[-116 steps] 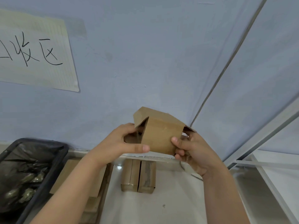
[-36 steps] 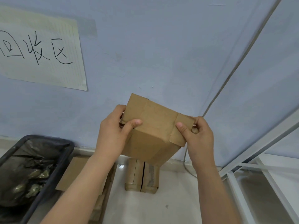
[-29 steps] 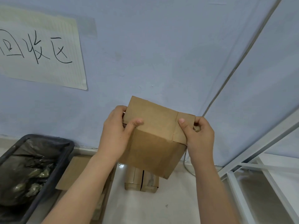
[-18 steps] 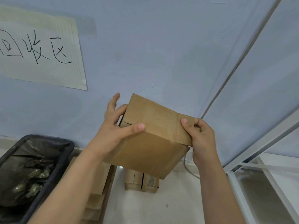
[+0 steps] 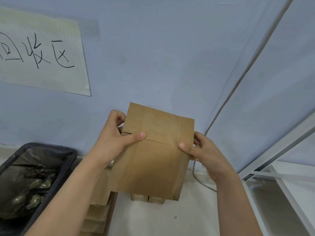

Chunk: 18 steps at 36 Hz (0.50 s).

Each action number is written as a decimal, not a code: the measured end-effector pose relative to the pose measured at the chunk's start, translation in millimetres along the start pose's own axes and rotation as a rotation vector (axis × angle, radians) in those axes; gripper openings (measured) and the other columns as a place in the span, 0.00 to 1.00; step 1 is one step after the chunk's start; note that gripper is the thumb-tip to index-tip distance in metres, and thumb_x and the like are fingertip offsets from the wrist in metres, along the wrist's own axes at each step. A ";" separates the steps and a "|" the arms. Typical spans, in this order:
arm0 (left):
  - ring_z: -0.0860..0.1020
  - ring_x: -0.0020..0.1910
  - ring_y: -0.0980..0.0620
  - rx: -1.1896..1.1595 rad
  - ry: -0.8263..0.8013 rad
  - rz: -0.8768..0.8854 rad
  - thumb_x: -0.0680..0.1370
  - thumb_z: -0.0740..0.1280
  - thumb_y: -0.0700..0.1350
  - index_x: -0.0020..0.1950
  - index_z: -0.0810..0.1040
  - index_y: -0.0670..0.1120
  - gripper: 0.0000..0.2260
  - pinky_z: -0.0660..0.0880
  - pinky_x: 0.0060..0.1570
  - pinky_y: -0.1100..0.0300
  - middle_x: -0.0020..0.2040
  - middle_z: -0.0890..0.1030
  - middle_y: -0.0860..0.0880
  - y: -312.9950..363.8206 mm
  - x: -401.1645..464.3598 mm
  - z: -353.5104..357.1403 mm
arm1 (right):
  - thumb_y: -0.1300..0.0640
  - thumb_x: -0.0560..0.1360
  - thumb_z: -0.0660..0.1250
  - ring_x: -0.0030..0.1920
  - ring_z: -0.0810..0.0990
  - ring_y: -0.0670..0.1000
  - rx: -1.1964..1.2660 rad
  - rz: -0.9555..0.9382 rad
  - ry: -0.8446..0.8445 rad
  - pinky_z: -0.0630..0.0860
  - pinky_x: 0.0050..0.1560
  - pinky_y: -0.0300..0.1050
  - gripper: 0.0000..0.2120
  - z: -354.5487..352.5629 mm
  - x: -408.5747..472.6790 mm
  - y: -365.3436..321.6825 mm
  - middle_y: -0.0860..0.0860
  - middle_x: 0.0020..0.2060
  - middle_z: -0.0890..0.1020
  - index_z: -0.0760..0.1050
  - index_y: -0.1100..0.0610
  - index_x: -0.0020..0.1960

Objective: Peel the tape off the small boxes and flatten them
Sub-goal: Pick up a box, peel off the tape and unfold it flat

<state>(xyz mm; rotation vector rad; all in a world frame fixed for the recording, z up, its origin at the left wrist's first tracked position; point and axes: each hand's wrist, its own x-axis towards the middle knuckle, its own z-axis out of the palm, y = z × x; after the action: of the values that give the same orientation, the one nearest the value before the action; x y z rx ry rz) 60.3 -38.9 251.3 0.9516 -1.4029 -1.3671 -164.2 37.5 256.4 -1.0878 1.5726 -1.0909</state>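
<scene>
I hold a brown cardboard box (image 5: 153, 160) up in front of the blue wall, pressed nearly flat into one creased sheet. My left hand (image 5: 115, 140) grips its left edge, thumb across the front. My right hand (image 5: 201, 154) pinches the right edge, thumb on the front face. A crumpled bit of clear tape (image 5: 195, 158) shows under my right palm. Below the sheet, two small boxes (image 5: 148, 199) still stand on the white floor, mostly hidden.
A stack of flattened cardboard (image 5: 100, 210) lies at lower left beside a black bin (image 5: 51, 167) lined with a dark bag. A handwritten paper sign (image 5: 40, 53) hangs on the wall. A white metal frame (image 5: 272, 169) and a grey cable (image 5: 202, 183) are on the right.
The box has gone from an open, angled shape to a nearly flat sheet facing me. Both hands shifted to its side edges, and my left fingers closed on it again.
</scene>
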 end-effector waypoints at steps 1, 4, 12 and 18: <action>0.78 0.36 0.56 -0.016 0.008 0.000 0.67 0.76 0.37 0.48 0.63 0.48 0.22 0.78 0.33 0.60 0.47 0.79 0.52 -0.5 0.3 0.5 | 0.50 0.65 0.77 0.50 0.83 0.51 0.008 0.005 -0.001 0.78 0.49 0.50 0.27 0.9 0.9 0.9 0.45 0.51 0.84 0.74 0.50 0.61; 0.81 0.39 0.52 -0.022 0.025 0.021 0.68 0.75 0.34 0.49 0.62 0.51 0.25 0.79 0.35 0.57 0.52 0.80 0.52 -3.0 2.2 1.2 | 0.60 0.69 0.74 0.47 0.84 0.49 0.056 -0.013 0.019 0.79 0.41 0.40 0.18 5.4 3.3 0.6 0.50 0.50 0.85 0.77 0.54 0.57; 0.84 0.38 0.50 -0.185 0.011 -0.172 0.65 0.75 0.37 0.59 0.68 0.48 0.26 0.79 0.34 0.58 0.42 0.85 0.49 2.0 3.3 4.6 | 0.71 0.65 0.73 0.44 0.85 0.49 0.288 -0.119 0.178 0.79 0.40 0.35 0.14 8.4 10.1 -3.1 0.52 0.44 0.86 0.80 0.58 0.49; 0.84 0.45 0.49 -0.168 -0.099 -0.203 0.72 0.71 0.36 0.55 0.79 0.44 0.12 0.80 0.38 0.59 0.47 0.85 0.47 -0.2 -5.0 8.9 | 0.67 0.68 0.73 0.43 0.85 0.46 0.333 -0.137 0.262 0.78 0.39 0.33 0.11 8.9 13.0 -1.3 0.51 0.42 0.86 0.80 0.58 0.48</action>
<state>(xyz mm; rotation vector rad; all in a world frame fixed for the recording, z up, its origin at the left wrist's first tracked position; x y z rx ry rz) 53.0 -31.6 251.0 0.9455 -1.2666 -1.6754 -158.1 23.2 253.4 -0.8616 1.4587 -1.5778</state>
